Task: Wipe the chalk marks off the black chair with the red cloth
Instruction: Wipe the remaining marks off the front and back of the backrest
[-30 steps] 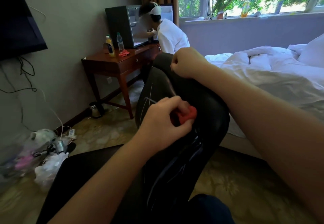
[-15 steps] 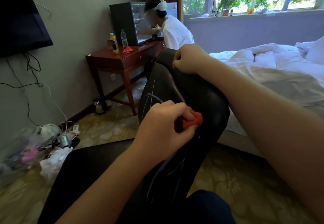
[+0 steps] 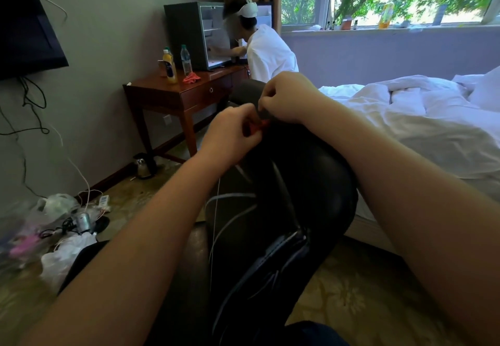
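we hold the cloth [image 3: 263,124] at the top of the chair [image 3: 311,183].
our left hand [image 3: 232,132] clenches round the red cloth, only a scrap of it showing past the fingers, pressed to the chair's upper back. our right hand [image 3: 286,96] curls over the chair's top edge, just beside the cloth. white chalk lines [image 3: 232,196] run down the chair's back below our left wrist. beyond, a bench [image 3: 189,91] carries bottles [image 3: 171,67], and a bed [image 3: 405,118] lies to the right.
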